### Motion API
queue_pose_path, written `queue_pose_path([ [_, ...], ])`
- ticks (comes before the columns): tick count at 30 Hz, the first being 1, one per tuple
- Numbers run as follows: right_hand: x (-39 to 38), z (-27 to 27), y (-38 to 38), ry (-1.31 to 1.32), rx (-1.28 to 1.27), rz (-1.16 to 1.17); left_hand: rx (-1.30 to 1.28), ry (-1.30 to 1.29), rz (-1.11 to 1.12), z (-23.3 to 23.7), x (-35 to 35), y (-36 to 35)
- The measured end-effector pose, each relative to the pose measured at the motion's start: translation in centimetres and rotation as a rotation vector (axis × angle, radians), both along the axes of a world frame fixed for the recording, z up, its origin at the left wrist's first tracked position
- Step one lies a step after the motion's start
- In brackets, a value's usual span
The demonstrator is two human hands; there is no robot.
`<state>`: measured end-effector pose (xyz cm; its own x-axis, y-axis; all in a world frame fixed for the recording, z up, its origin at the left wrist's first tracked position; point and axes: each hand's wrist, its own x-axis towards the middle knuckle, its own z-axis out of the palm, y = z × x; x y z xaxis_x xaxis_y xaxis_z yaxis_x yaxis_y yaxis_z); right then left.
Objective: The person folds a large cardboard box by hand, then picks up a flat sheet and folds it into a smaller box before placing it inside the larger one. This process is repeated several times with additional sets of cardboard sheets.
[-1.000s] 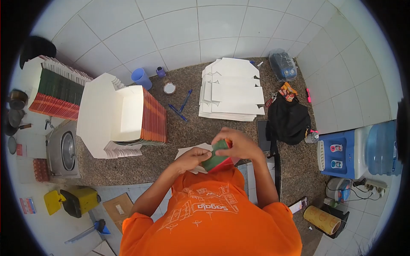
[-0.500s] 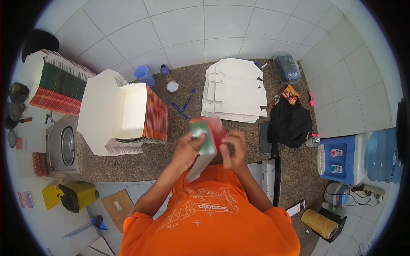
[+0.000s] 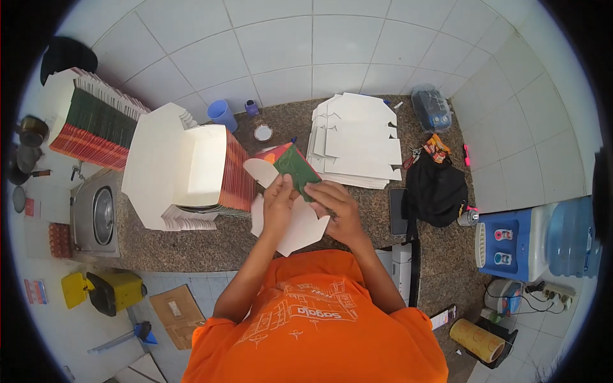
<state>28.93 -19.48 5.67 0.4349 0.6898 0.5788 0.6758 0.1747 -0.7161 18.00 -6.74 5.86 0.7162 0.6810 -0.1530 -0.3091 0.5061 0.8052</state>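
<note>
Both hands are on a cardboard box (image 3: pixel 299 167), with green and red printing outside and white flaps spread open toward me. My left hand (image 3: pixel 279 203) is closed on its near left side, the thumb against the green panel. On the right edge of that same panel, the fingers of my right hand (image 3: pixel 336 207) are pressed round the cardboard. Left of the hands lies a long nested row of made-up boxes (image 3: pixel 236 172), white inside and red-orange outside. Behind the hands is a pile of flat white box blanks (image 3: pixel 361 143).
A second box stack (image 3: pixel 96 121) stands at the far left by the sink (image 3: pixel 96 217). A blue cup (image 3: pixel 221 115) and a round white lid (image 3: pixel 262 133) sit near the wall. To the right are a phone-like dark slab (image 3: pixel 398 212), a black bag (image 3: pixel 437 191) and a water dispenser (image 3: pixel 511 239).
The box has turned from a tilted, blurred pose to one with its white flaps spread toward me. Both hands have shifted with it, slightly forward and left. The view has moved a little.
</note>
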Motion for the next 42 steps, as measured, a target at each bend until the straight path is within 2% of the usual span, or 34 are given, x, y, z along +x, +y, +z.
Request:
queue_pose_path([
  [1, -0.1, 0.3, -0.2, -0.011, -0.025, 0.023, -0.024, -0.062, -0.078, -0.4, -0.4, 0.8],
  [3, -0.1, -0.3, -0.2, -0.022, -0.052, 0.035, -0.049, -0.054, -0.068, -3.1, -0.3, -0.5],
  [5, -0.3, -2.2, 0.3, -0.06, 0.061, -0.156, -0.023, -0.08, -0.026, -3.1, 0.6, -2.6],
  [6, -0.2, -2.0, 0.4, -0.063, 0.062, -0.155, -0.021, -0.083, -0.025, -2.9, 0.6, -2.6],
  [8, -0.3, -1.3, 0.3, 0.015, 0.045, -0.2, -0.04, -0.075, -0.085, -2.7, 0.1, -2.2],
  [9, -0.2, -0.8, 0.4, 0.013, 0.044, -0.197, -0.088, -0.167, -0.301, -2.5, -0.5, -1.3],
  [12, 0.8, 1.0, 0.4, 0.171, 0.02, -0.214, -0.134, -0.135, -0.316, -1.8, -1.1, -2.0],
  [13, 1.6, 1.4, -0.1, 0.284, -0.042, -0.102, 0.13, -0.017, -0.306, -1.9, -2.1, -0.8],
  [14, 2.6, 1.6, -0.7, 0.394, -0.105, 0.009, 0.457, 0.109, -0.418, 2.4, -2.5, 0.5],
  [17, 6.7, 3.4, -2.7, 0.635, -0.074, 0.271, 0.379, 0.247, -0.399, 5.0, -4.0, 5.0],
  [19, 7.9, 5.6, -2.8, 0.81, -0.096, 0.469, 0.544, 0.08, -0.286, 6.4, -3.4, 5.8],
  [20, 8.2, 6.1, -2.1, 0.808, -0.098, 0.473, 0.544, 0.08, -0.281, 5.4, -3.3, 5.5],
  [22, 8.6, 7.0, -0.5, 0.74, -0.171, 0.7, 0.227, -0.019, -0.769, 0.5, -2.4, 5.0],
  [24, 8.7, 5.6, 0.4, 0.701, -0.147, 0.755, -0.114, -0.044, -0.978, -4.7, -3.1, 4.4],
  [26, 8.0, 4.2, 0.0, 0.978, -0.107, 0.668, -0.128, 0.006, -0.923, -4.0, -3.8, 3.2],
  [27, 7.2, 2.9, 0.5, 1.224, 0.111, 0.671, -0.155, 0.054, -0.858, -3.4, -3.8, 2.5],
  [28, 7.3, 1.8, -0.1, 1.223, 0.104, 0.678, -0.155, 0.051, -0.85, -2.2, -3.4, 1.7],
  [30, 7.6, -0.2, -2.3, 1.35, 0.032, 0.045, 0.25, 0.056, -0.262, -0.3, -2.7, -0.2],
  [31, 7.0, -1.8, -3.2, 1.163, -0.029, 0.0, 0.249, 0.054, -0.238, -0.7, -2.3, -0.3],
  [32, 6.0, -3.1, -4.1, 0.98, -0.084, -0.044, 0.424, 0.053, -0.138, -1.5, -2.1, -0.4],
  [33, 3.8, -0.4, -3.9, 0.761, -0.155, -0.124, 0.599, 0.056, -0.041, -2.2, -2.1, -0.3],
  [34, 3.7, -0.9, -3.3, 0.761, -0.159, -0.111, 0.599, 0.061, -0.03, -2.5, -2.5, -0.3],
  [36, 3.6, -2.5, -2.4, 0.641, -0.056, -0.43, -0.16, -0.036, -0.573, -3.2, -3.6, -0.8],
  [37, 3.6, -0.8, -2.3, 0.856, -0.087, -0.293, -0.153, -0.037, -0.557, -4.1, -3.7, -1.0],
  [38, 4.5, -3.3, -2.6, 0.854, -0.088, -0.273, -0.265, -0.047, -0.626, -5.3, -3.6, -1.4],
  [39, 5.6, -7.5, -3.3, 0.615, -0.233, -0.216, -0.38, -0.055, -0.698, -5.8, -3.7, -1.5],
  [40, 6.2, -9.8, -3.4, 0.369, -0.364, -0.163, -0.37, -0.055, -0.69, -5.0, -3.8, -1.3],
  [41, 6.3, -8.9, -2.5, 0.362, -0.357, -0.155, -0.189, -0.094, -0.579, -3.1, -3.8, -1.2],
  [42, 6.0, -6.5, -1.3, 0.488, -0.266, -0.211, -0.012, -0.133, -0.466, -0.8, -3.9, -1.2],
])
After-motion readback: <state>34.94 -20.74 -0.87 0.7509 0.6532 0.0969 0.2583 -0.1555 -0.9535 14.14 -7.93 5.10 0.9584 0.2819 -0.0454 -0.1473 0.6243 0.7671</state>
